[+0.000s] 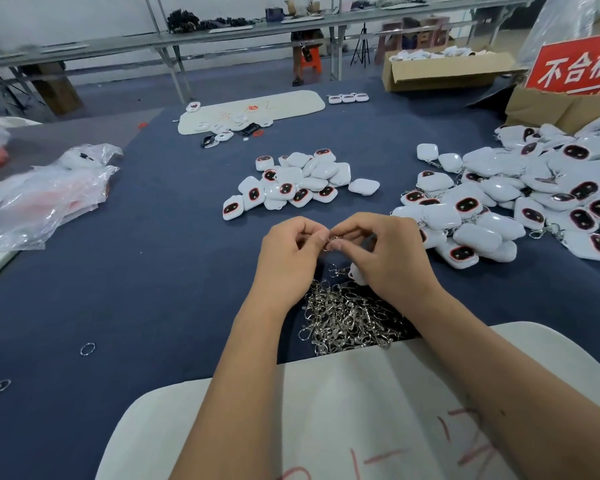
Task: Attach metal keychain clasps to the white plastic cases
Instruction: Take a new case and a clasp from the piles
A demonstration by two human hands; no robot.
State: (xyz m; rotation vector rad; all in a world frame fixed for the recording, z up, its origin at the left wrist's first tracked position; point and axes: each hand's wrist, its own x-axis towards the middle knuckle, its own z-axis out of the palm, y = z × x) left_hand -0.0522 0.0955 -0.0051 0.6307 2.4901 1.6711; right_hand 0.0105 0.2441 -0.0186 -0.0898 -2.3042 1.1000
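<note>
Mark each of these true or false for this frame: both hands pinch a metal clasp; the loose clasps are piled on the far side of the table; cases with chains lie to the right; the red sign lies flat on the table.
1. Both the left hand and right hand pinch a metal clasp. True.
2. The pile of loose clasps lies on the far side of the table. False: it lies near the person, just below the hands.
3. The cases with chains are heaped to the right. True.
4. The red sign lies flat on the table. False: it stands propped against a cardboard box.
</note>
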